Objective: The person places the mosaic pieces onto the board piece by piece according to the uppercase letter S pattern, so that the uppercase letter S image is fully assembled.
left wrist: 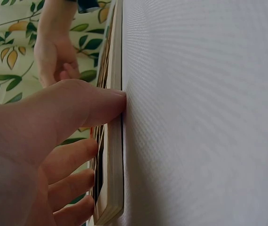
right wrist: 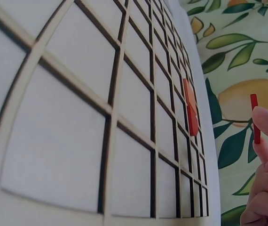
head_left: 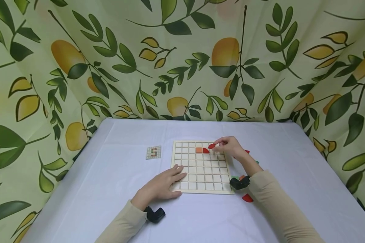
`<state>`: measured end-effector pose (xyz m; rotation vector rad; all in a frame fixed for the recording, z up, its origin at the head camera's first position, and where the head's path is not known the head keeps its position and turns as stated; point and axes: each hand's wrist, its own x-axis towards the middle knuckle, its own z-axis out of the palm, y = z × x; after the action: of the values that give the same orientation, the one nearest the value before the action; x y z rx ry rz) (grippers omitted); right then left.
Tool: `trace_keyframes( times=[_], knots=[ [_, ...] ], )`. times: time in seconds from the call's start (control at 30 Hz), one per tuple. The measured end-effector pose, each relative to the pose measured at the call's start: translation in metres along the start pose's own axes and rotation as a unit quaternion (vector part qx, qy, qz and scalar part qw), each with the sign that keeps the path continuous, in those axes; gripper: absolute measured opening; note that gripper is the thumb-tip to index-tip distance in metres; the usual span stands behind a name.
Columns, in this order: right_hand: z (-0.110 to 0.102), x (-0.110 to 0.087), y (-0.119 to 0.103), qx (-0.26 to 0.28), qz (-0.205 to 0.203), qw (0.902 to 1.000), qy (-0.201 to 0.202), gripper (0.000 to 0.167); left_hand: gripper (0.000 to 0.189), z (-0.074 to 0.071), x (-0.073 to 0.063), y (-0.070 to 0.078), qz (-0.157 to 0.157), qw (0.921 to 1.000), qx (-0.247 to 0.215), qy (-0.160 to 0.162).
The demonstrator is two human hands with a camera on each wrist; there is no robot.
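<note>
A wooden grid board lies on the table. In one of its far rows an orange square tile sits beside a red rounded tile. My right hand is over the board's far right part, pinching another red rounded tile between thumb and fingertip; the right wrist view shows it edge-on and lifted off the grid. My left hand rests at the board's near left corner, fingers spread over the frame. In the left wrist view its thumb presses against the board's side, down by the cloth.
A small pattern card lies left of the board. Along the right side are loose tiles, among them a red one, a green one and an orange one, some partly behind my right arm. A leaf-print curtain hangs behind the table.
</note>
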<state>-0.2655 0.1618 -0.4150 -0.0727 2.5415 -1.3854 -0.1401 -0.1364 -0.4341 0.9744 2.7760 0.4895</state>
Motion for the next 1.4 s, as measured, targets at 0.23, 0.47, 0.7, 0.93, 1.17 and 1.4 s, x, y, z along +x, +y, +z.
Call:
trace_keyframes(
  times=[0.23,0.47,0.7,0.93,1.17,1.4],
  knots=[
    [0.005,-0.002,-0.004,0.013,-0.019,0.9997,-0.011,0.037,0.064,0.001,0.0,0.0,-0.002,1.0,0.005,0.002],
    [0.011,0.001,-0.006,0.024,-0.032,0.9991,-0.017,0.036,0.065,0.002,0.003,-0.001,-0.018,0.9997,0.011,-0.014],
    [0.022,0.002,-0.009,0.025,-0.022,0.9994,-0.012,0.035,0.065,0.0,0.002,0.001,-0.019,0.9997,0.004,-0.016],
    [0.029,0.003,-0.011,0.042,-0.025,0.9987,-0.016,0.036,0.065,0.0,0.002,0.001,-0.019,0.9997,0.006,-0.015],
    [0.036,0.007,-0.013,0.047,-0.016,0.9987,-0.012,0.034,0.065,0.001,0.002,0.001,-0.021,0.9996,0.006,-0.016],
    [0.046,0.012,-0.015,0.053,-0.016,0.9984,-0.012,0.035,0.065,0.002,0.002,0.001,-0.023,0.9996,0.005,-0.015]
  ],
)
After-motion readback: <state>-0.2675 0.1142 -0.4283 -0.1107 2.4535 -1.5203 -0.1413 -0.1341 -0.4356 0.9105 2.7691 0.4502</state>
